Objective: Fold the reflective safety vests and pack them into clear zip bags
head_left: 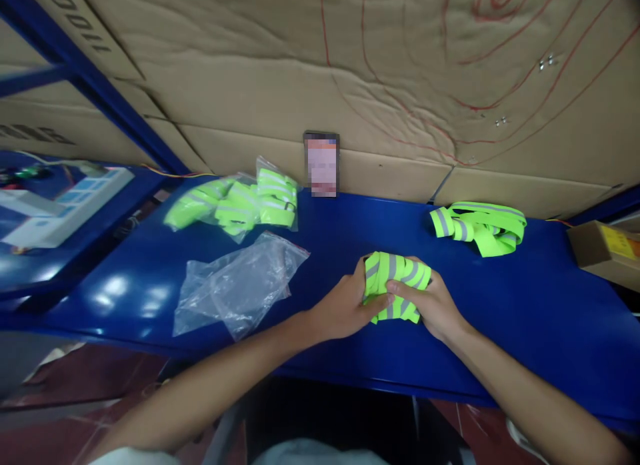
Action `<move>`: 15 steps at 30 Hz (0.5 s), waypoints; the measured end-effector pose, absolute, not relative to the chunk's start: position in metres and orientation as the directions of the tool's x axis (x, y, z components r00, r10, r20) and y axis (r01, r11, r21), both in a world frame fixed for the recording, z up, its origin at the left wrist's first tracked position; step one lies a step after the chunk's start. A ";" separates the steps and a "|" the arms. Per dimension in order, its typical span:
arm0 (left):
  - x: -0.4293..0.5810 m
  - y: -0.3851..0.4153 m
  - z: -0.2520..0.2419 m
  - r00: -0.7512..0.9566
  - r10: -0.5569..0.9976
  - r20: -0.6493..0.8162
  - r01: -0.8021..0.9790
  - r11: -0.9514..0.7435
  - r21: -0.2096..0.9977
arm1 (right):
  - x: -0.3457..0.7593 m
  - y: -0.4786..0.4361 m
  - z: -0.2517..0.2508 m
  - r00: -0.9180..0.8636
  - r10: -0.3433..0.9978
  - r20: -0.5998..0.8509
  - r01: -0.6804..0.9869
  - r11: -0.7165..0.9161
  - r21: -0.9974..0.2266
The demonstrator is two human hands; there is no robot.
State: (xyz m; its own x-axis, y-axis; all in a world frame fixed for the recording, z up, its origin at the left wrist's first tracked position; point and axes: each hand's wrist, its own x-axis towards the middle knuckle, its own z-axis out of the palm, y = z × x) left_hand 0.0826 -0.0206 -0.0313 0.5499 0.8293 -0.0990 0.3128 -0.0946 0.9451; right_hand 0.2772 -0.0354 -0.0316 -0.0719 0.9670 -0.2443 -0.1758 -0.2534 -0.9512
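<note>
A folded bundle of neon-yellow reflective strap [400, 268] with grey stripes is held above the front of the blue table. My left hand [350, 305] grips its left side, thumb pressed across the front. On the other side my right hand [435, 301] is closed round it, with its thumb also on the front face. The fingers behind the bundle are mostly hidden. Farther back on the right lies another loosely coiled reflective strap [500, 231]. Clear plastic bags [240, 285] lie flat to the left of my left hand.
Several bagged neon-yellow straps [240, 205] lie at the back left of the blue table [540, 331]. A phone-like device [323, 165] leans on the cardboard wall [250, 65]. A white power strip [75, 205] is at far left, a cardboard box [600, 255] at far right.
</note>
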 end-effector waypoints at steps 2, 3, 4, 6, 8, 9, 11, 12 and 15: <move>0.080 -0.029 -0.025 0.533 0.842 -0.080 0.357 -0.138 0.924 | 0.277 -0.036 -0.031 -0.085 0.971 -0.226 -0.199 -0.238 -0.951; 0.077 -0.034 -0.022 0.519 0.853 -0.054 0.383 -0.175 0.907 | 0.277 -0.037 -0.031 -0.087 0.970 -0.225 -0.213 -0.239 -0.947; 0.071 -0.038 -0.019 0.497 0.868 -0.009 0.415 -0.228 0.881 | 0.277 -0.037 -0.029 -0.087 0.969 -0.231 -0.227 -0.245 -0.943; 0.050 -0.041 -0.014 0.404 0.905 0.132 0.522 -0.347 0.779 | 0.278 -0.037 -0.027 -0.080 0.962 -0.261 -0.247 -0.273 -0.930; 0.020 -0.034 -0.010 0.259 0.922 0.288 0.699 -0.385 0.602 | 0.281 -0.035 -0.024 -0.047 0.953 -0.298 -0.263 -0.300 -0.917; 0.003 -0.027 -0.008 0.184 0.918 0.353 0.795 -0.350 0.496 | 0.283 -0.034 -0.023 -0.028 0.950 -0.311 -0.269 -0.306 -0.913; -0.029 -0.009 -0.006 0.260 0.916 0.305 0.903 -0.343 0.260 | 0.286 -0.031 -0.023 -0.001 0.946 -0.323 -0.279 -0.311 -0.909; -0.041 -0.001 -0.005 0.343 0.909 0.238 0.904 -0.388 0.180 | 0.287 -0.030 -0.023 0.005 0.945 -0.327 -0.283 -0.312 -0.907; -0.058 0.014 -0.001 0.476 0.876 0.080 0.874 -0.481 0.063 | 0.287 -0.029 -0.025 -0.019 0.937 -0.349 -0.276 -0.341 -0.899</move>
